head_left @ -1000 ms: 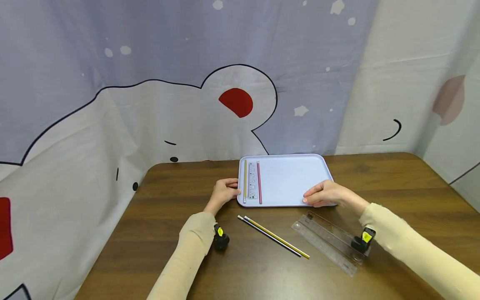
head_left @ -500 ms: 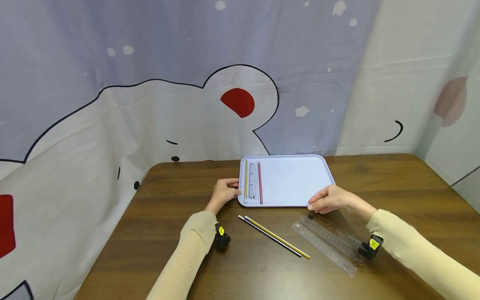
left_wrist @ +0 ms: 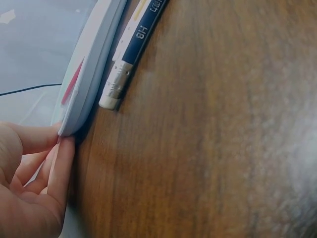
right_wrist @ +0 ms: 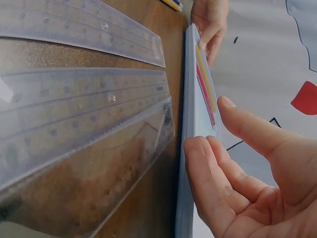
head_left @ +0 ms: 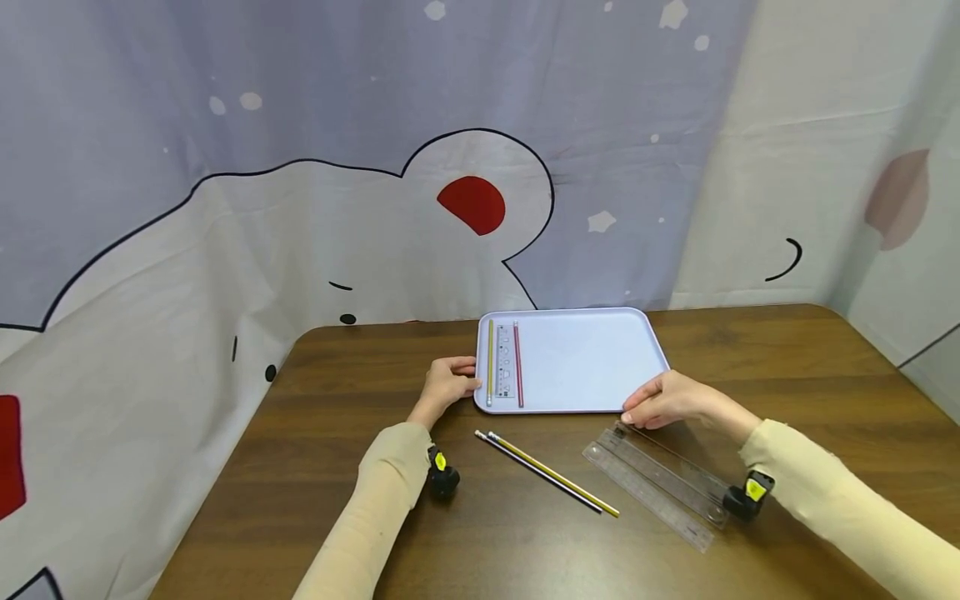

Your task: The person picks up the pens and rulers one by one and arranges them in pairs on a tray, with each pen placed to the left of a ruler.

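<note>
A white tray [head_left: 585, 367] lies at the table's far side, holding a yellow pencil [head_left: 491, 363], a short clear ruler [head_left: 506, 362] with cut-out shapes and a red pencil [head_left: 518, 364]. My left hand [head_left: 442, 387] pinches the tray's left rim between thumb and fingers, as the left wrist view also shows. My right hand [head_left: 667, 400] hovers by the tray's front right edge, thumb and fingertips apart with nothing between them. Just below it lie clear rulers: one apart [head_left: 652, 500], another [head_left: 663, 479] overlapped by a clear strip [head_left: 686, 471].
A dark pencil [head_left: 536, 472] and a yellow pencil [head_left: 562, 475] lie side by side before the tray, erasers toward the left hand. Behind the wooden table [head_left: 337, 517] hangs a printed curtain [head_left: 300, 233]. Each sleeve carries a black wrist camera [head_left: 442, 477].
My right hand has left the tray's front rim and moved right and toward me, near the rulers' far ends. The left hand stays at the tray's left rim.
</note>
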Available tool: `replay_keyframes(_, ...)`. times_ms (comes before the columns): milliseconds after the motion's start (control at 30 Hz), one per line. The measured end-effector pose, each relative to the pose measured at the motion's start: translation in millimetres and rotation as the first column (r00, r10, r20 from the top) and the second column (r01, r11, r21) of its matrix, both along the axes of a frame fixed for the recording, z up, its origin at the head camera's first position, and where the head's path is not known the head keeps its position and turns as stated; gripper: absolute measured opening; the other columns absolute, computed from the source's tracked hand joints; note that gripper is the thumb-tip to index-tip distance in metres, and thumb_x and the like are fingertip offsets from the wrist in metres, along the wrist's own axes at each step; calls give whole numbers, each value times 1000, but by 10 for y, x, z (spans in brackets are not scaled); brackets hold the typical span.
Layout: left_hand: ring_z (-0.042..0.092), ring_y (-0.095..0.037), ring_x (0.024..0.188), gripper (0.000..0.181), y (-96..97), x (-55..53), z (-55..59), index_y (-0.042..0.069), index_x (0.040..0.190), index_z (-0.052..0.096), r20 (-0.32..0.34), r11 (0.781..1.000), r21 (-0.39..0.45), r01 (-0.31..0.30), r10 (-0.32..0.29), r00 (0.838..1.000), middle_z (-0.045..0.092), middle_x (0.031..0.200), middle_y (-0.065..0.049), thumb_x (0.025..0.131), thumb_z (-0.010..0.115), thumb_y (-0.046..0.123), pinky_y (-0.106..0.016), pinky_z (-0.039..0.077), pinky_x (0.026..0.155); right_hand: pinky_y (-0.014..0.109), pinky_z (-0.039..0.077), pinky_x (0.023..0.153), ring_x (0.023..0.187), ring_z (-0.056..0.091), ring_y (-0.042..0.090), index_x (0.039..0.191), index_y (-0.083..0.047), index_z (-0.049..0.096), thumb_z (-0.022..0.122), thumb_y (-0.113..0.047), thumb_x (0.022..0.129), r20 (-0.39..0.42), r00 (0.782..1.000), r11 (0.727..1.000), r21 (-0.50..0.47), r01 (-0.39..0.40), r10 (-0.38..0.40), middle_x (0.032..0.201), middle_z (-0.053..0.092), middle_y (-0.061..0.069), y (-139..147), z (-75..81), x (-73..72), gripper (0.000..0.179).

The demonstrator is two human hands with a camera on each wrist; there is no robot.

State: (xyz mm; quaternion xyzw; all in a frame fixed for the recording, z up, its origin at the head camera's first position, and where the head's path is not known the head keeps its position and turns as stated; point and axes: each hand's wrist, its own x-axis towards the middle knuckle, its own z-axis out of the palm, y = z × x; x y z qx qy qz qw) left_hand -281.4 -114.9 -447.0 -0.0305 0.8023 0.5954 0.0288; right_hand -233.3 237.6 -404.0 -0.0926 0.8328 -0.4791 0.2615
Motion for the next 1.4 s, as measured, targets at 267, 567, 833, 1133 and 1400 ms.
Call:
replay_keyframes(267,63,-16,84,45,-3,-10,-4,-5,124,61,9,1000,0,-3,3,1000,65,116,-25,80,67,-12,-33,60,76,33,60,78,76,66,10,109,13,64,76,-17,82,-13,1000,1000,-5,-2,2,82,72,1,73,31,11,42)
replay_keyframes(567,62,-16,84,45,6,-4,-20,-6,123,61,6,1000,2,-1,1,1000,65,116,-25,79,67,-13,-35,60,76,32,60,78,78,66,9,110,16,62,76,-17,82,-20,1000,1000,21,-22,23,85,73,4,150,27,88,45)
replay_keyframes(833,63,-16,83,46,-1,5,-9,-4,124,61,13,1000,1,-2,1,1000,65,117,-24,80,67,-11,-35,60,77,29,60,76,77,67,9,106,12,66,77,-18,81,-26,999,998,51,-23,24,83,74,3,182,-7,132,41)
replay_keyframes(1133,63,-16,84,45,-5,-7,-24,-4,125,60,18,1000,10,3,-3,1000,65,118,-24,81,67,-10,-34,60,77,26,59,68,71,65,8,100,11,67,78,-15,78,-60,998,992,129,-7,15,81,73,4,233,-79,187,36)
replay_keyframes(1400,63,-16,87,44,-11,-11,-28,-3,126,60,26,1000,9,4,-4,1000,64,119,-23,82,66,-9,-33,60,76,26,59,68,72,65,8,101,11,67,78,-15,78,-69,997,988,152,-7,18,85,74,6,260,-91,219,36)
